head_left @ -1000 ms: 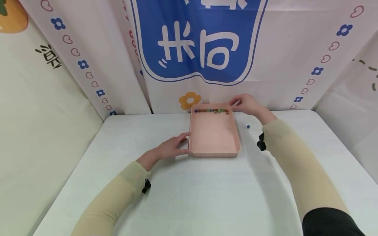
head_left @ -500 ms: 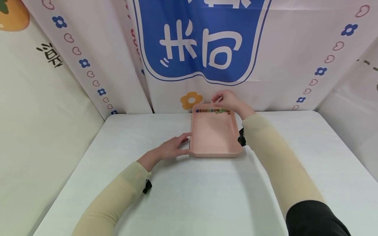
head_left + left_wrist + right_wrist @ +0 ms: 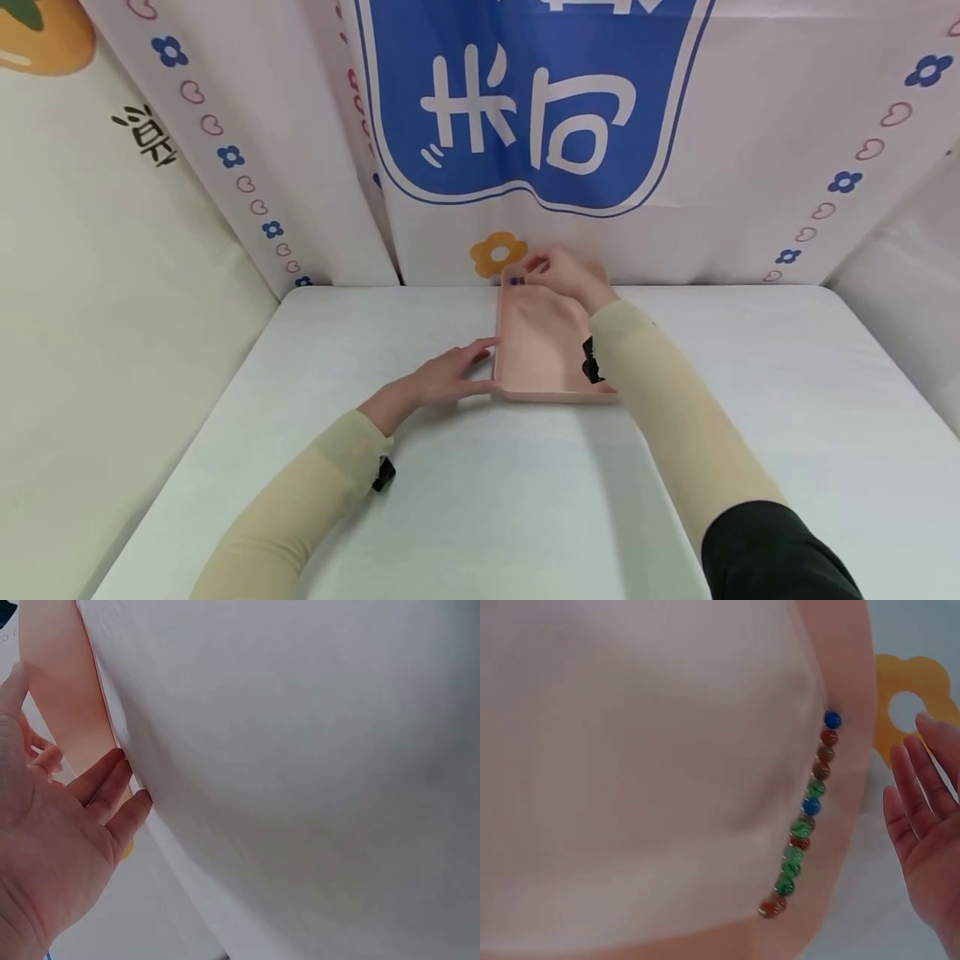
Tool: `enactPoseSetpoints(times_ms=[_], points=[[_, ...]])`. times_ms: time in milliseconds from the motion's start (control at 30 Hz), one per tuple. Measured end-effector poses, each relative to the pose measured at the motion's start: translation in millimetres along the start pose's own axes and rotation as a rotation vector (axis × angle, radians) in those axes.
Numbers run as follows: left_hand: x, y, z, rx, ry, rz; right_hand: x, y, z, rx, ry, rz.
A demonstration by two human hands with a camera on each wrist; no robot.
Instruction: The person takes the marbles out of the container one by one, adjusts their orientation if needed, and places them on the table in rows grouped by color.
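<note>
A pink rectangular tray (image 3: 536,342) stands on the white table against the back wall. Along its far side, several glass marbles (image 3: 816,787) in blue, red-brown and green form a line in the right wrist view, doubled up at one end. My left hand (image 3: 450,375) is at the tray's left side, fingertips and thumb spread against the wall. In the left wrist view these fingers (image 3: 105,787) lie along the rim. My right hand (image 3: 570,279) is over the tray's far end, covering most of the marbles in the head view. Its relaxed fingers hold nothing in the right wrist view.
The back wall is a printed cloth (image 3: 750,167) with a blue sign and an orange flower (image 3: 499,254) just behind the tray. More cloth hangs at both sides. The white table (image 3: 480,492) extends toward me on both sides of the tray.
My right hand has moved left along the tray's far edge, from its right corner toward the left one. My sleeve now covers most of the loose blue marble's place. The left hand stays put.
</note>
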State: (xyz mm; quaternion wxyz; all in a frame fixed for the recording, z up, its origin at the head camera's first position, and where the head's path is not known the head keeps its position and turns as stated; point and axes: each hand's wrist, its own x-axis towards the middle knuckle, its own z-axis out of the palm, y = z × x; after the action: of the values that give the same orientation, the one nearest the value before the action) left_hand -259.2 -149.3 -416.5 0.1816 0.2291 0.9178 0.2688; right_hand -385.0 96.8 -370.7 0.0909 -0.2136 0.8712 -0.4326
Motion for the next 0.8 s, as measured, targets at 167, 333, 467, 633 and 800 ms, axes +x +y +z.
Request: enactPoseSetpoints(times_ms=[167, 333, 467, 633, 800], points=[[0.0, 1.1, -0.2, 0.001, 0.002, 0.005, 4.1, 10.0, 11.5, 0.029, -0.018, -0.023], [-2.1, 1.3, -1.5, 0.004, 0.001, -0.001, 14.0, 16.2, 19.1, -0.013, -0.012, -0.024], [-4.0, 1.3, -2.9, 0.009, 0.004, -0.015, 20.6, 20.8, 26.2, -0.024, -0.021, -0.039], [-3.3, 1.1, -1.6, 0.008, 0.011, 0.009, 20.7, 24.3, 36.3, 0.022, -0.003, 0.003], [-0.2, -0.4, 1.6, 0.018, 0.014, 0.021, 16.3, 27.7, 39.9, 0.057, -0.006, 0.017]])
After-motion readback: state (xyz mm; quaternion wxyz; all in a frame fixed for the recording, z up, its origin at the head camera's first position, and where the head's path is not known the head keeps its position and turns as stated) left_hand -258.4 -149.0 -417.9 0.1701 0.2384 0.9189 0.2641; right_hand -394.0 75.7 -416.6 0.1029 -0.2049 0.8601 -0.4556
